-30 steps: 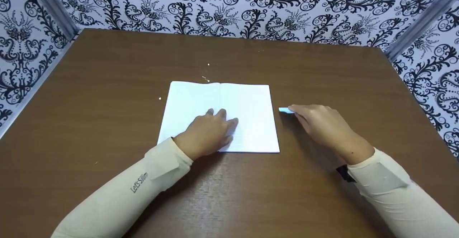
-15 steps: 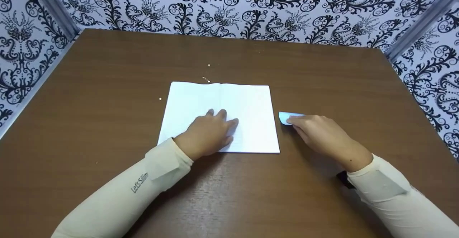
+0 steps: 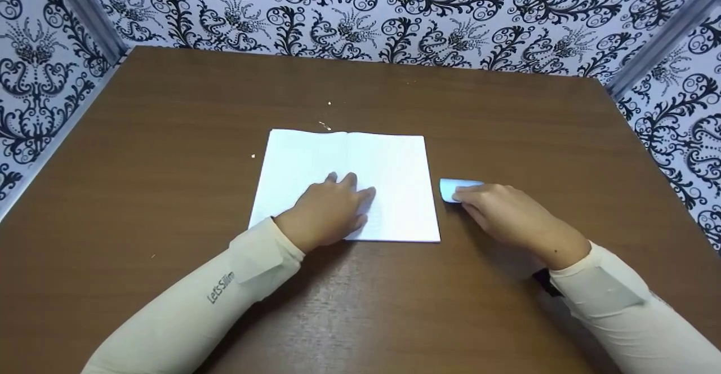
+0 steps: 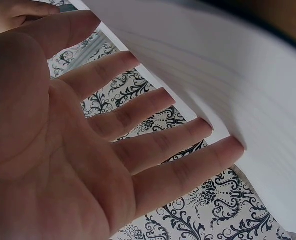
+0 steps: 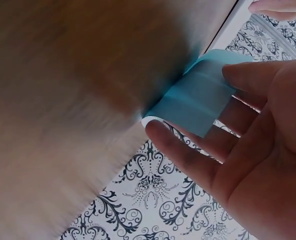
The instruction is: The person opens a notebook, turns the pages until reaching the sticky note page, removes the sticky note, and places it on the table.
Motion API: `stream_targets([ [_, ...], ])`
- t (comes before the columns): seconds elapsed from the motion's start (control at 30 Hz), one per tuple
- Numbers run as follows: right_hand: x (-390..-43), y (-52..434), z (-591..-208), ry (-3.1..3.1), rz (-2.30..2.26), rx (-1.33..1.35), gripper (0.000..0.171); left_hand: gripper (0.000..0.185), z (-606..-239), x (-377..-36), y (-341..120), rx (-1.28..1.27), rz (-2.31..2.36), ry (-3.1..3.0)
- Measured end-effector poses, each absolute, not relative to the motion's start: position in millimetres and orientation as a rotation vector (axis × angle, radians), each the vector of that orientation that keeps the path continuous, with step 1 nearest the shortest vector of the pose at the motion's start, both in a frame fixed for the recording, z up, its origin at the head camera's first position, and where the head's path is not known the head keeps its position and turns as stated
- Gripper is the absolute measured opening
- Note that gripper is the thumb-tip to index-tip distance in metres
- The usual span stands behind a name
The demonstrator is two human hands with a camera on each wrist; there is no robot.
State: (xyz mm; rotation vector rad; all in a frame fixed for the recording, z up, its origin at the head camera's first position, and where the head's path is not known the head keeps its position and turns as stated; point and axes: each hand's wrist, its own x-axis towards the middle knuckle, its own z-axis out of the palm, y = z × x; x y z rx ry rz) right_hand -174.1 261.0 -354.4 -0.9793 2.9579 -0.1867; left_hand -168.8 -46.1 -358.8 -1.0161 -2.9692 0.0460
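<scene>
An open notebook (image 3: 394,188) with white pages lies in the middle of the table. My left hand (image 3: 326,213) rests on it with spread fingers, and in the left wrist view the fingertips (image 4: 228,147) touch the page. To the right of the notebook, my right hand (image 3: 501,210) holds a light blue sticky note (image 3: 453,189) between thumb and fingers. The right wrist view has the blue note (image 5: 193,97) curved, its far edge against the tabletop, with the thumb on one face and fingers behind. Whether it sticks to the table cannot be told.
The brown wooden table (image 3: 197,98) reaches back to a wall with black-and-white patterned paper (image 3: 349,13). Small white crumbs (image 3: 325,125) lie behind the notebook and to its left.
My right hand has moved slightly toward me with the blue note, and more of the note's face shows. The left hand stays in place on the notebook.
</scene>
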Motion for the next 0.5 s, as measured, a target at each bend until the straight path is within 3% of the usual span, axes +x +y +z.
stream_targets([
  [0.2,-171,258,-351,2.876,-0.142,-0.861,0.045,0.045,-359,-169,-46,-1.011,0.046,-2.977],
  [0.5,-175,250,-352,2.794,-0.092,-0.843,0.056,0.047,-360,-169,-46,-1.003,0.026,-2.995],
])
